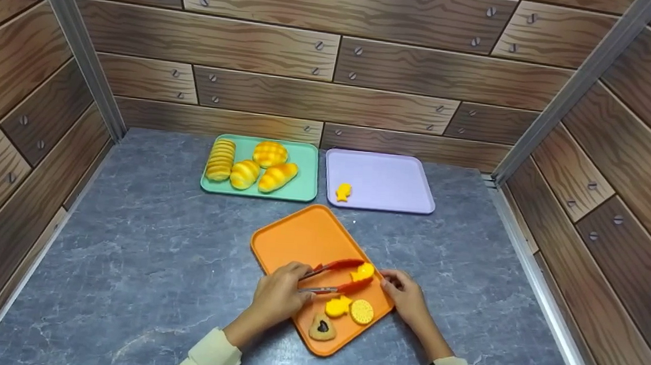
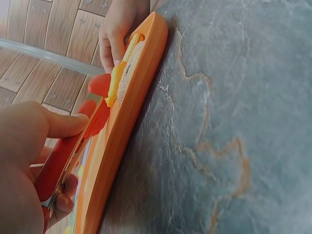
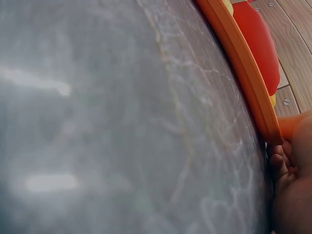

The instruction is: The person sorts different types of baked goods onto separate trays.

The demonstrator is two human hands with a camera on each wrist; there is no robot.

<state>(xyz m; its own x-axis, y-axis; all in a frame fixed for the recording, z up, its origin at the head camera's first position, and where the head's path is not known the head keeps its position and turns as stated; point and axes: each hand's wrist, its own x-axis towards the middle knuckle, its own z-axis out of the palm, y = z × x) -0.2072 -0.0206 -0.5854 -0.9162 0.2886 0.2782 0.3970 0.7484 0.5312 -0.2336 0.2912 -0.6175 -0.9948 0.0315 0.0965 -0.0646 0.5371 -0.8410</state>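
My left hand (image 1: pixel 278 295) grips red-tipped tongs (image 1: pixel 348 262) over the orange tray (image 1: pixel 304 235). Between the spread tips of the tongs lies a yellow fish-shaped piece (image 1: pixel 362 272), near the tray's right edge. My right hand (image 1: pixel 409 298) holds that edge, thumb at the rim and fingers curled beneath it in the right wrist view. A second yellow fish-shaped piece (image 1: pixel 337 307), a round yellow biscuit (image 1: pixel 361 312) and a triangular cookie (image 1: pixel 323 328) with a dark heart centre sit toward the tray's near corner. The tray is turned at an angle on the table.
Behind, a green tray (image 1: pixel 305 191) carries several toy breads (image 1: pixel 278 177). Beside it, a lilac tray (image 1: pixel 386 181) has one yellow fish-shaped piece (image 1: pixel 343 192) at its near left. Wood-patterned walls (image 1: pixel 263 92) enclose the grey marbled table (image 1: pixel 142 261) on three sides.
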